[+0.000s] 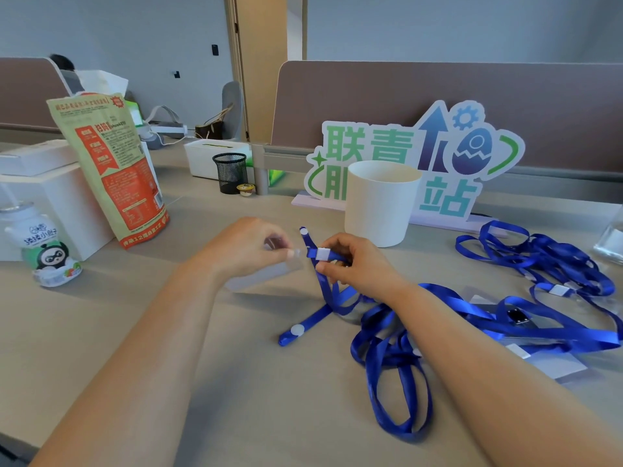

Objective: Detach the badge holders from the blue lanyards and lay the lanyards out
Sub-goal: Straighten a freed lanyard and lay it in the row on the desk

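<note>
My left hand [247, 246] pinches the top edge of a clear badge holder [261, 276] that hangs down to the table. Just to its right, my right hand [357, 264] grips a blue lanyard [323, 288] at its white clasp, held above the table. The strap's two ends with white snap buttons hang free, one pointing up, one lying on the table. The lanyard's loop [397, 382] trails under my right forearm. More blue lanyards [539, 261] lie tangled at the right, some with clear badge holders [556, 365] attached.
A white paper cup [381, 203] stands just behind my hands, with a standing sign [438, 156] behind it. A snack bag [111, 170], a drink bottle [43, 244] and white boxes are at the left. A mesh pen cup [230, 171] stands further back.
</note>
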A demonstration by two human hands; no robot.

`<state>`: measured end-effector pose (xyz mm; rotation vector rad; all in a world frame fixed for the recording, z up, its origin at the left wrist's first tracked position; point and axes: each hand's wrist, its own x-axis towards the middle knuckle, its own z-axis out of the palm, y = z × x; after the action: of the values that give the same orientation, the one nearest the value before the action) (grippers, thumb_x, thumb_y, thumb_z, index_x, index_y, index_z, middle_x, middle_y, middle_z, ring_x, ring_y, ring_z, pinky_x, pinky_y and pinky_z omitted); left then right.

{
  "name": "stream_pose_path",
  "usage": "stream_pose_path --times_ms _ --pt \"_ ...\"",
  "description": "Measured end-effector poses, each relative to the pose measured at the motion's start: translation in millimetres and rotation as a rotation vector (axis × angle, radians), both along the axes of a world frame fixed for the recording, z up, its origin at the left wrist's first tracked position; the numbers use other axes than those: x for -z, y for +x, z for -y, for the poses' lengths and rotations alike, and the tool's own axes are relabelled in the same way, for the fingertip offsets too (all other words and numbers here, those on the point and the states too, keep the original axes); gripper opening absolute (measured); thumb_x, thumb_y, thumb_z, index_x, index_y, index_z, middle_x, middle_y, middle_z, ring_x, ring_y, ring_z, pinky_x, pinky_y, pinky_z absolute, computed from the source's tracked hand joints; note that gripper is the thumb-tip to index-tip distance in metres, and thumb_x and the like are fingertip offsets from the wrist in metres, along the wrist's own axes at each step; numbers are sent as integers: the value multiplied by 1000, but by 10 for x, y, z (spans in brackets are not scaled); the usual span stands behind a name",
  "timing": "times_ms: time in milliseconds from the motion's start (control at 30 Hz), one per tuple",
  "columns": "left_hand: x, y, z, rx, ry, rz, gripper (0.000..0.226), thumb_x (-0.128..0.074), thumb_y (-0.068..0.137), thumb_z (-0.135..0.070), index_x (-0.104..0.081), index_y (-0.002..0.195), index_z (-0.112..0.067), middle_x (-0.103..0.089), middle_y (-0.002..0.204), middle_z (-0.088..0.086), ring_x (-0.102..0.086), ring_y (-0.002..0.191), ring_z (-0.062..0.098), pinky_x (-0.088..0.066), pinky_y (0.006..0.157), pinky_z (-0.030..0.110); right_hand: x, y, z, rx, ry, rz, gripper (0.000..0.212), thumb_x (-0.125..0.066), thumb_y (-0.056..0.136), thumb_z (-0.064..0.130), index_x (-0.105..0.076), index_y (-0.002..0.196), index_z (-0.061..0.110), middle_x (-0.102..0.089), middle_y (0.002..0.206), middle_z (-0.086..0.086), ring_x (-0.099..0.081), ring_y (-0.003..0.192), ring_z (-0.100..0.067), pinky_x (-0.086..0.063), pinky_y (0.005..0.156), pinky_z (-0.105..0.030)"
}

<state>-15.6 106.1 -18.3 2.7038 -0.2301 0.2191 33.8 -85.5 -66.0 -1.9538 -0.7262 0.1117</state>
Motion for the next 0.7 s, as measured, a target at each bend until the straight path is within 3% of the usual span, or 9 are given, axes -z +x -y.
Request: stream_pose_path --times_ms 33,133,233,333,433,600,700 --pt "-28 -15 -59 2 6 -42 12 -61 88 -27 -68 94 -19 -64 88 -10 -56 77 2 -40 56 4 -21 -3 -12 -11 -1 -18 11 -66 83 10 -58 86 17 -64 71 2 -58 54 -4 -44 56 -9" --pt "-111 -83 -235 11 45 -134 15 -63 87 -27 -69 97 -18 -69 92 -4 -59 85 6 -45 79 20 -109 -17 -90 -45 10 -31 6 -63 86 9 -64 83 13 -65 69 4 -60 54 0 -45 56 -10" --pt "-133 -212 -454 1 -18 -210 12 -67 83 -31 -61 92 -25 -70 79 -10 -56 79 -2 -40 74 15 -192 3 -236 -75 -68 13 14 -57 90 9 -69 88 17 -64 68 15 -60 57 3 -48 61 -13" --pt "-92 -356 -732 -37 5 -232 13 -67 82 -34 -55 81 -27 -71 82 -10 -55 81 0 -38 71 11 -242 28 -442 -97 -222 29 21 -55 90 5 -67 106 14 -64 81 7 -61 67 -2 -50 66 -15" --pt "17 -513 -1015 -116 68 -304 14 -65 84 -33 -52 80 -29 -67 75 -16 -55 78 -1 -36 67 6 -238 28 -681 -126 -304 19 20 -53 90 1 -63 107 7 -66 88 -4 -61 68 -3 -49 59 -7" --pt "317 -711 -1400 -297 66 -350 21 -69 80 -38 -52 86 -28 -51 82 -12 -51 85 13 -40 68 20 -160 -10 -1163 -157 -414 100 23 -48 90 0 -68 100 8 -63 89 -4 -55 80 -13 -39 59 -5" --pt "436 -836 -1554 -406 16 -310 27 -69 80 -39 -53 93 -22 -53 85 -7 -52 85 14 -40 68 18 -106 -37 -1457 -184 -504 173 30 -44 90 -3 -68 106 5 -61 100 -5 -47 89 -11 -34 60 -9"
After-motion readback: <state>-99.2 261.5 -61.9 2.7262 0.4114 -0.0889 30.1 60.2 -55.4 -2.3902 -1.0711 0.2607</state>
